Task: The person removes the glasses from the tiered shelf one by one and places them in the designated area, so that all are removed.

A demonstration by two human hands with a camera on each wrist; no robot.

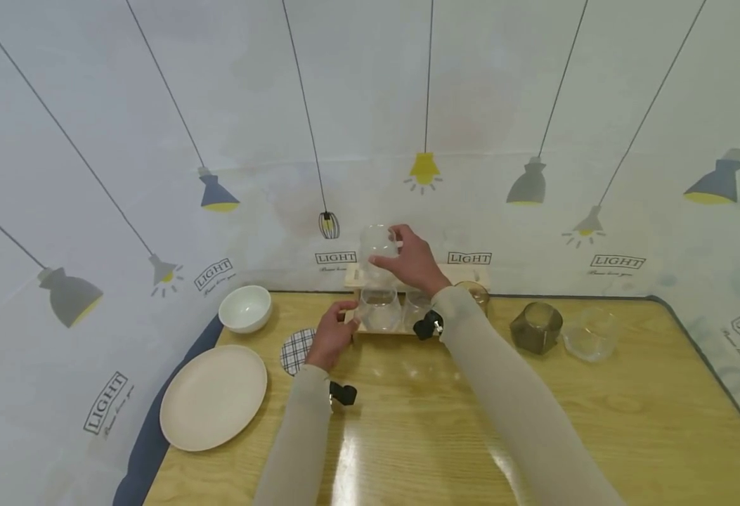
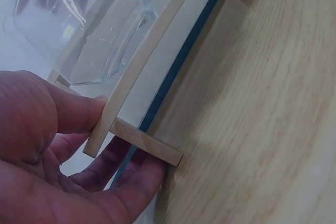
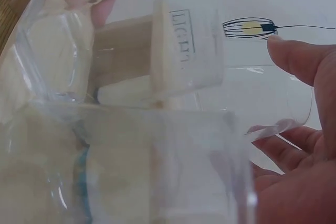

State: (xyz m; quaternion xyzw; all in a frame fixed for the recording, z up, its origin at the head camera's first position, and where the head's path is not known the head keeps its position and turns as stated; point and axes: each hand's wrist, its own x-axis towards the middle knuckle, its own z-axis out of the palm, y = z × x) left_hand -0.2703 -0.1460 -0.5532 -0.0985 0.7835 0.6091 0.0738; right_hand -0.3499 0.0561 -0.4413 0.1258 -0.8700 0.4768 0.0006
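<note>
Sleeves run up from the near edge of the desk (image 1: 407,436), which is bare and glossy between our arms, so that is where we have room to draw back. Our left hand (image 1: 330,341) rests at the left end of the wooden rack (image 1: 370,330); the left wrist view shows the thumb and curled fingers (image 2: 131,182) pinching the rack's end slat and foot, steadying it. Just left of that hand lies a checked coaster (image 1: 296,350), with a plate (image 1: 213,397) nearer and a white bowl (image 1: 245,308) farther, both apart from the rack. Our right hand (image 1: 412,261) is lifted above the rack, fingers wrapped round a clear glass (image 1: 379,247) held in the air over the rack's left part, close to an upright wooden peg in the right wrist view. More clear glasses (image 1: 381,309) sit in the rack directly under it. We judge the main risk to be glass striking glass or the peg: the held one is near both, and clear walls are hard to read. A slip of the left pinch could let the light rack slide or tip. To the right a dark glass (image 1: 536,327) and a clear one (image 1: 591,334) stand well apart, leaving open desk there. Behind the rack the backdrop (image 1: 370,140) rises close, so there is little room rearward.
</note>
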